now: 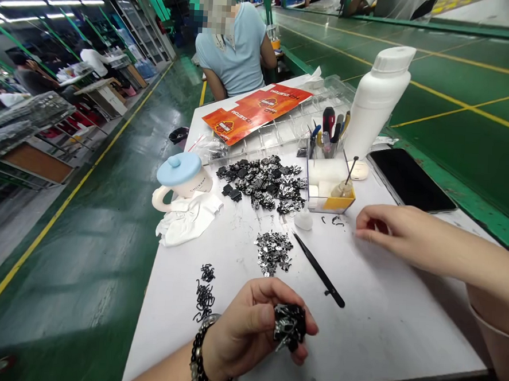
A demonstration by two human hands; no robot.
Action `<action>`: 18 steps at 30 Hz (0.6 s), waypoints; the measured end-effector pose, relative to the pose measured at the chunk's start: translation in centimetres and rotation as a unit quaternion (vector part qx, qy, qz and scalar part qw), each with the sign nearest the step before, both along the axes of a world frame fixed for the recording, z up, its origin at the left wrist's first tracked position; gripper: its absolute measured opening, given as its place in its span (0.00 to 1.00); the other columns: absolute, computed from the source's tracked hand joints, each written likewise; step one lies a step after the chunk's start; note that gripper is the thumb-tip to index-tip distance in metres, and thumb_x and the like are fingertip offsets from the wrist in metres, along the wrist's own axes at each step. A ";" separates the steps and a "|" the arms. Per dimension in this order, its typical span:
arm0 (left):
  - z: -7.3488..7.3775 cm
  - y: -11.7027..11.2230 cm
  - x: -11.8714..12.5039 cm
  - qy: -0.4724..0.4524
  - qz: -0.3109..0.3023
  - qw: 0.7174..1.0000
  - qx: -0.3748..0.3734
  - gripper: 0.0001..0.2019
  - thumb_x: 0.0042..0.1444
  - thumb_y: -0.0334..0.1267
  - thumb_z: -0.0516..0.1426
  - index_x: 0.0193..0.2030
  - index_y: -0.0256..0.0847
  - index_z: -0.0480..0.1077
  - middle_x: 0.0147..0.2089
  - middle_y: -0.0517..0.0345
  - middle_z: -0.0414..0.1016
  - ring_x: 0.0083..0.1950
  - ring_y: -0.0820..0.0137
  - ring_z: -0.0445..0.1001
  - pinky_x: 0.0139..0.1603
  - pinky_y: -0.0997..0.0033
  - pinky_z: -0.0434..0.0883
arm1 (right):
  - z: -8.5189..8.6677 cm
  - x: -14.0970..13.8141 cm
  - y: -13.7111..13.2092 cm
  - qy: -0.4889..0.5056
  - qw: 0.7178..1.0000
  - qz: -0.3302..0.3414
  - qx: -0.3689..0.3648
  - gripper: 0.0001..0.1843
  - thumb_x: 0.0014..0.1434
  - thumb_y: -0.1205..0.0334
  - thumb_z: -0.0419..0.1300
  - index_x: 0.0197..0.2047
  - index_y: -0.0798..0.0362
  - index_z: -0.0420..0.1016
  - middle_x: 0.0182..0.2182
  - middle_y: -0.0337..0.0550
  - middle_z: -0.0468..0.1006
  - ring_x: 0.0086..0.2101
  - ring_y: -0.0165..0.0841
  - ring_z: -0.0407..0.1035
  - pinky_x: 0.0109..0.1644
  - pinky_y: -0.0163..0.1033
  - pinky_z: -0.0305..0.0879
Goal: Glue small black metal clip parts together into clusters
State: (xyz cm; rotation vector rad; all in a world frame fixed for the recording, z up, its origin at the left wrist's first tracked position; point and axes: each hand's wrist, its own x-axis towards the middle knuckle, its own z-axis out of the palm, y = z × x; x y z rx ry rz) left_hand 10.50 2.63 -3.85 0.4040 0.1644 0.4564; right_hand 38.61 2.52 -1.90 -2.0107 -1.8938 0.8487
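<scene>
My left hand [257, 328], with a beaded bracelet on its wrist, grips a small black plastic part with silvery metal pieces [289, 325] above the table's near side. My right hand [385, 230] is at the right with its fingers curled in; anything between the fingertips is too small to make out. Several tiny black curved bits [334, 220] lie just left of those fingertips. Between the hands rest black tweezers [318, 269], touching neither. Beyond my left hand are a pile of small silvery metal pieces [272, 252] and a bigger heap of black-and-silver parts [263, 182].
Small black curved pieces [205, 294] lie at the left. Behind stand a blue-lidded mug [195, 178] by crumpled tissue [188, 218], a clear tool box [329, 201], a white bottle [378, 100] and a phone [413, 177]. A person in light blue [235, 51] sits beyond the table.
</scene>
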 end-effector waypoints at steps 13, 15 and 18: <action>0.3 0.6 -0.1 0.015 0.014 1.000 0.022 0.12 0.56 0.36 0.61 0.44 0.32 0.75 0.41 0.48 0.80 0.35 0.71 0.81 0.36 0.79 0.77 | -4.0 -0.9 2.1 -0.081 0.988 -0.129 0.005 0.08 0.54 0.59 0.55 0.32 0.51 0.73 0.29 0.43 0.77 0.30 0.37 0.70 0.33 0.38 0.59; 0.2 0.6 -0.2 0.019 0.013 1.000 0.020 0.12 0.55 0.36 0.61 0.44 0.32 0.75 0.41 0.49 0.80 0.35 0.71 0.81 0.36 0.78 0.77 | -4.2 -0.8 2.1 -0.084 0.988 -0.132 0.003 0.07 0.54 0.59 0.55 0.30 0.50 0.73 0.28 0.43 0.77 0.29 0.37 0.69 0.32 0.38 0.58; 0.3 0.7 -0.2 0.026 0.015 0.999 0.020 0.11 0.55 0.37 0.62 0.44 0.33 0.75 0.41 0.49 0.80 0.34 0.72 0.81 0.36 0.79 0.77 | -4.1 -0.6 2.0 -0.076 0.990 -0.117 0.004 0.06 0.53 0.62 0.55 0.28 0.51 0.72 0.27 0.44 0.76 0.27 0.36 0.68 0.29 0.38 0.56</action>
